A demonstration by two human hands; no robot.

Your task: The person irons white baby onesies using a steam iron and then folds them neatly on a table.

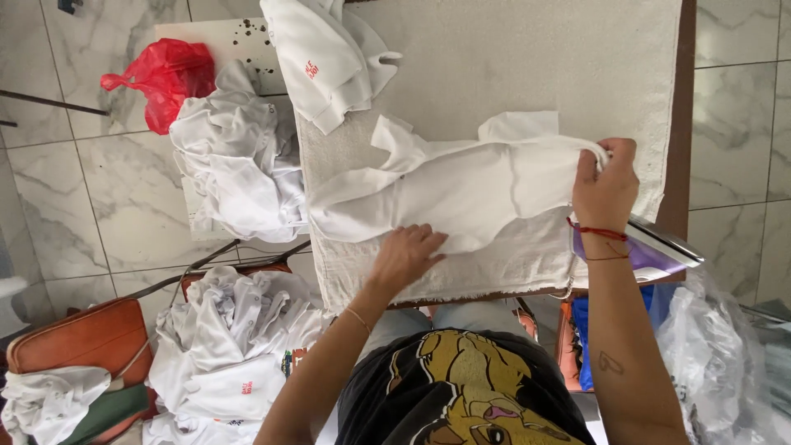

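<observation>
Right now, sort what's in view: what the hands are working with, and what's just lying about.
In hand:
white garment, pulled by the right hand, pressed flat by the left hand
padded ironing surface
iron beside the right wrist

Lying about:
folded white shirt
crumpled white pile
red plastic bag
white clothes heap
orange bag

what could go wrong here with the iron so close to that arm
The iron sits right under the right hand and its wrist at the board's edge; if hot, it may burn the arm or get knocked off. The white shirt, pinned by the left hand, could crease if tugged unevenly.
</observation>
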